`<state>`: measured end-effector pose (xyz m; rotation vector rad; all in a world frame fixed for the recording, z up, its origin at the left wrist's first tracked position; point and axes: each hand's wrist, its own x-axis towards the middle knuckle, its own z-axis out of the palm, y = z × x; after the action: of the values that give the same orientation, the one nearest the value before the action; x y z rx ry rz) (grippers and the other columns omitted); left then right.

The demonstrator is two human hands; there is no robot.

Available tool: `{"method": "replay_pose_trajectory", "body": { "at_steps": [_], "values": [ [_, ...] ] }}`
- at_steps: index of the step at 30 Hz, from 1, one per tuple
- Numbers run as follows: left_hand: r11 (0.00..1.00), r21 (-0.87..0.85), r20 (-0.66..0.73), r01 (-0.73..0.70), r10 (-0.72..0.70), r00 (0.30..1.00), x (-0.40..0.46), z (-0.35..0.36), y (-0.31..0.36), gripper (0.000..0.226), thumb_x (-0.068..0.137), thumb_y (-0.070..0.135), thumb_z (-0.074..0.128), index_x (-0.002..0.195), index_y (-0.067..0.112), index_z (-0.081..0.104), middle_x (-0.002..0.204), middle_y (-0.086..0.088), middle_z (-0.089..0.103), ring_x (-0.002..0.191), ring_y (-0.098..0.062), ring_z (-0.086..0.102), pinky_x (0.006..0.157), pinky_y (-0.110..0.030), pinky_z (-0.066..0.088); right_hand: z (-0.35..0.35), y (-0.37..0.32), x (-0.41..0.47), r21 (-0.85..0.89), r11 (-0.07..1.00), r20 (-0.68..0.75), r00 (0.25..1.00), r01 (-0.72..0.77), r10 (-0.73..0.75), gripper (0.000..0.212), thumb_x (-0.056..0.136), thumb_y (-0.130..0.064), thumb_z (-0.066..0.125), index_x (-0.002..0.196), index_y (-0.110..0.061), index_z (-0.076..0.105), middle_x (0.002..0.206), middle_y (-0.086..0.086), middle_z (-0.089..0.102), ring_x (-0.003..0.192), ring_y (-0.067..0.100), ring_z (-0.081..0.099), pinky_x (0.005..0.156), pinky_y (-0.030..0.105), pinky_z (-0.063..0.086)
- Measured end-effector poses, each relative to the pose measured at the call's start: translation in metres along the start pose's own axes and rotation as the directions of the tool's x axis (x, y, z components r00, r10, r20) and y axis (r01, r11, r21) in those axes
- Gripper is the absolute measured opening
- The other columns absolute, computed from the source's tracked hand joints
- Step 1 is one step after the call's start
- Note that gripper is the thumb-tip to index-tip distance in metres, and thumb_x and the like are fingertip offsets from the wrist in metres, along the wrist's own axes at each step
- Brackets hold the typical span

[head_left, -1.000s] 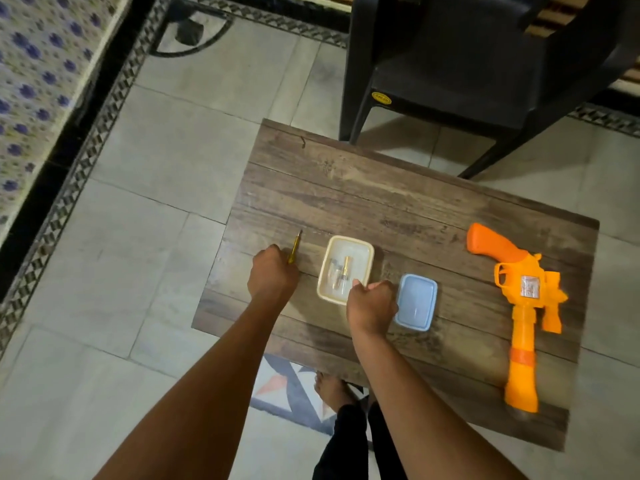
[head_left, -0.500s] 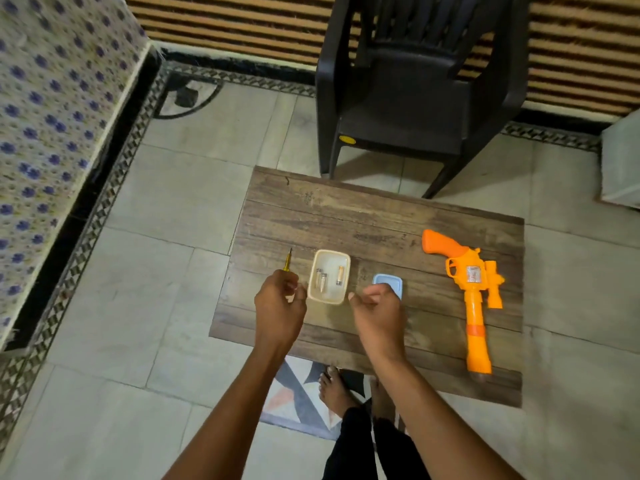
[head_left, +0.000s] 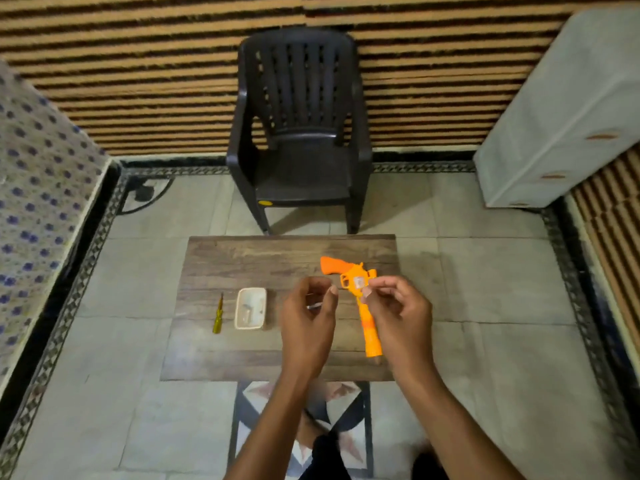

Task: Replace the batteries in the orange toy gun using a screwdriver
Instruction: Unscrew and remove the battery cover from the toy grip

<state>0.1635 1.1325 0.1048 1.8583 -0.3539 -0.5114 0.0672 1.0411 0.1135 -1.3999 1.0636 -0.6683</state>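
While both hands hover raised above the right half of the table (head_left: 207, 362), nothing on it is gripped. The left hand (head_left: 308, 315) is loosely curled, thumb and forefinger brought near each other; a thin pale sliver shows by the thumb, but I cannot tell whether it is something pinched or only glare. The right hand (head_left: 398, 313) has its fingertips drawn together just in front of the toy gun's body, and whether they touch it is unclear.

The orange toy gun (head_left: 360, 299) lies near the right edge, grip toward the far edge, barrel toward the near edge. The screwdriver (head_left: 218, 315) lies untouched by the left edge, with the small cream tray (head_left: 239, 322) just beside it; its contents are too blurred to name.

This looks like the opening step, with the battery cover not yet undone. Next, 1 hand should steady the gun while the other fetches the screwdriver from the left.
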Motion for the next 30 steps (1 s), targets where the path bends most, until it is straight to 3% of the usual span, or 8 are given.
{"method": "replay_pose_trajectory", "body": {
  "at_steps": [6, 14, 18, 23, 26, 30],
  "values": [
    [0.993, -0.08, 0.075, -0.092, 0.098, 0.992, -0.056, 0.141, 0.076, 0.005, 0.098, 0.014, 0.069, 0.101, 0.012, 0.072, 0.093, 0.001, 0.076, 0.087, -0.008, 0.072, 0.073, -0.016, 0.054, -0.167, -0.024, 0.039, 0.049, 0.995, -0.063, 0.994, 0.09, -0.087, 0.011, 0.09, -0.008, 0.075, 0.091, -0.019, 0.071, 0.086, 0.003, 0.075, 0.084, 0.022, 0.074, 0.075, 0.031, 0.059],
    [0.981, -0.076, 0.05, -0.178, 0.182, 0.982, -0.09, 0.27, 0.137, 0.01, 0.098, 0.019, 0.069, 0.106, 0.013, 0.072, 0.097, -0.001, 0.076, 0.088, -0.018, 0.073, 0.075, -0.038, 0.061, -0.319, -0.034, 0.093, 0.021, 0.99, -0.1, 0.986, 0.137, -0.134, 0.012, 0.091, -0.01, 0.074, 0.089, -0.02, 0.069, 0.084, 0.002, 0.074, 0.082, 0.02, 0.073, 0.076, 0.036, 0.06],
    [0.975, -0.044, 0.033, -0.219, 0.221, 0.975, -0.08, 0.303, 0.156, 0.01, 0.098, 0.023, 0.069, 0.106, 0.016, 0.071, 0.097, 0.003, 0.074, 0.09, -0.016, 0.072, 0.077, -0.05, 0.062, -0.344, -0.04, 0.129, 0.031, 0.989, -0.076, 0.987, 0.141, -0.139, 0.011, 0.091, -0.014, 0.074, 0.087, -0.023, 0.069, 0.083, 0.004, 0.074, 0.083, 0.026, 0.073, 0.079, 0.047, 0.062],
    [0.97, -0.017, -0.07, -0.242, 0.241, 0.968, -0.038, 0.335, 0.159, 0.01, 0.097, 0.029, 0.068, 0.101, 0.02, 0.071, 0.092, 0.009, 0.072, 0.086, -0.016, 0.071, 0.066, -0.054, 0.062, -0.34, -0.05, 0.19, 0.027, 0.987, 0.013, 0.987, 0.158, -0.158, 0.012, 0.091, -0.013, 0.074, 0.087, -0.024, 0.069, 0.081, 0.003, 0.074, 0.08, 0.026, 0.073, 0.078, 0.047, 0.062],
    [0.974, -0.003, -0.142, -0.225, 0.223, 0.965, -0.005, 0.349, 0.159, 0.003, 0.098, 0.025, 0.068, 0.099, 0.023, 0.07, 0.09, 0.012, 0.071, 0.085, -0.012, 0.071, 0.068, -0.049, 0.063, -0.328, -0.058, 0.234, 0.0, 0.983, 0.093, 0.979, 0.182, -0.182, 0.012, 0.091, -0.012, 0.073, 0.086, -0.023, 0.07, 0.082, 0.002, 0.075, 0.08, 0.023, 0.074, 0.075, 0.042, 0.061],
    [0.986, 0.038, -0.204, -0.165, 0.17, 0.964, 0.047, 0.362, 0.166, 0.002, 0.098, 0.022, 0.069, 0.099, 0.022, 0.07, 0.092, 0.013, 0.072, 0.088, -0.005, 0.069, 0.076, -0.028, 0.058, -0.305, -0.073, 0.297, -0.04, 0.982, 0.163, 0.971, 0.184, -0.175, 0.009, 0.091, -0.012, 0.073, 0.087, -0.02, 0.07, 0.08, 0.003, 0.074, 0.079, 0.022, 0.074, 0.074, 0.038, 0.062]
  ]
}}
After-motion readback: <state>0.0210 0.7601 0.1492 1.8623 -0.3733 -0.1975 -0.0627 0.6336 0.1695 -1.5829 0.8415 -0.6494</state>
